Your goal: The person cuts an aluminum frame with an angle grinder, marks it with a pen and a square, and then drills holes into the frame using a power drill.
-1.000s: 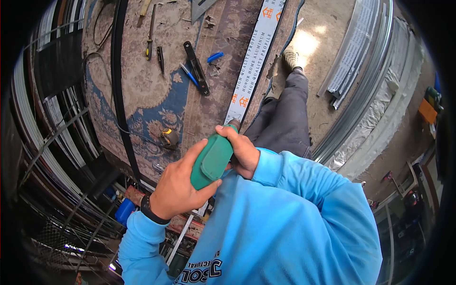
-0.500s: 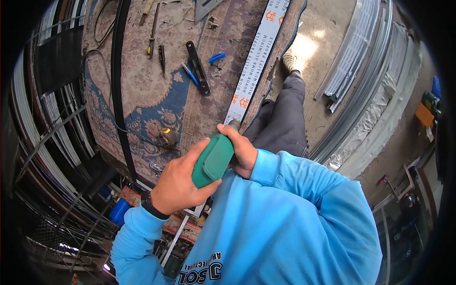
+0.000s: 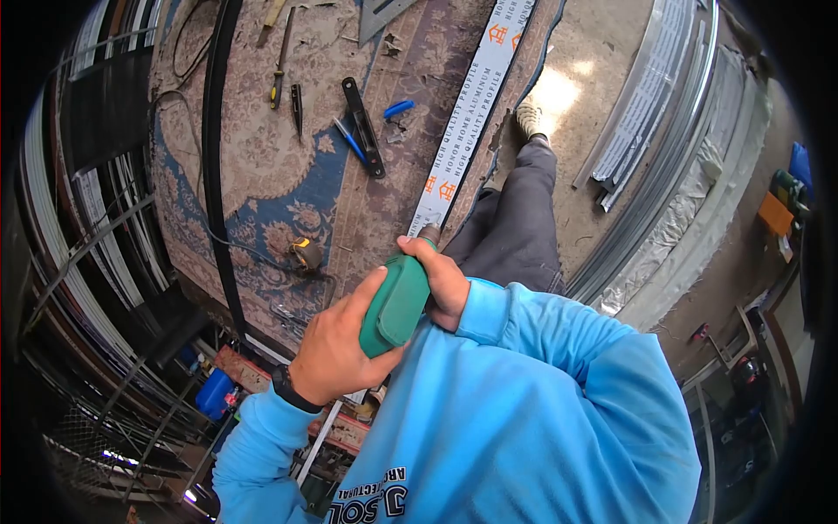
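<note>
A green cordless drill [image 3: 397, 304] is held in both of my hands, its chuck [image 3: 429, 232] pointing down at the near end of a long aluminum profile [image 3: 467, 113] wrapped in printed film. My left hand [image 3: 336, 341], with a black band on its wrist, is closed around the left and near side of the drill body. On the other side, near the chuck, my right hand [image 3: 443, 284] grips the drill, its thumb lying along the top. Whether the bit touches the profile is hard to make out.
On the patterned carpet [image 3: 262, 166] lie a tape measure [image 3: 305, 253], a black hinge-like bar [image 3: 363, 128], a blue pen [image 3: 350, 140], a blue cap [image 3: 399, 108] and a screwdriver [image 3: 281, 65]. A long black strip [image 3: 214, 131] crosses the left. More profiles [image 3: 642, 96] lie on the floor at right.
The drill has tilted slightly in my hands, and my left hand has shifted a little downward and right. The tools on the carpet stay where they were.
</note>
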Motion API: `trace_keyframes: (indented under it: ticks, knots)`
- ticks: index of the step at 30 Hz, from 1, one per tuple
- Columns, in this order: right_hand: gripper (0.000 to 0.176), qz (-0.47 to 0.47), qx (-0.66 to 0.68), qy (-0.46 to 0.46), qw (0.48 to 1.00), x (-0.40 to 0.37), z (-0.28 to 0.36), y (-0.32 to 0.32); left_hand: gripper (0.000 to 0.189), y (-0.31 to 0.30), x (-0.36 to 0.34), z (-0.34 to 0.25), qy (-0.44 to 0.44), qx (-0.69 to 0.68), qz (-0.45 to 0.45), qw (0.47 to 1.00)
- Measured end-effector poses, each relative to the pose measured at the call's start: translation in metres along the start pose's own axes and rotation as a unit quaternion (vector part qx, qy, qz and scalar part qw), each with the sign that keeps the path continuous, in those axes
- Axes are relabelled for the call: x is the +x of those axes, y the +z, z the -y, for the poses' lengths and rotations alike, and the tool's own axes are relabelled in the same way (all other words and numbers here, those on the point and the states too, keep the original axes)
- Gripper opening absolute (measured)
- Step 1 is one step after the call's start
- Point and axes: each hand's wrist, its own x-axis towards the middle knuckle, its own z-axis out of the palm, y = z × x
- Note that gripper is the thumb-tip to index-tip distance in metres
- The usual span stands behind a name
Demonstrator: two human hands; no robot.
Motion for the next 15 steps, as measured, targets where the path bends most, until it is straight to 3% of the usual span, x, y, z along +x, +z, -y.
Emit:
trace_keyframes:
  ticks: [15]
  knots:
    - [0.049, 0.04, 0.042, -0.007, 0.998, 0.001, -0.011, -0.02, 0.091, 0.031, -0.016, -0.01, -0.034, 0.032, -0.01, 0.999]
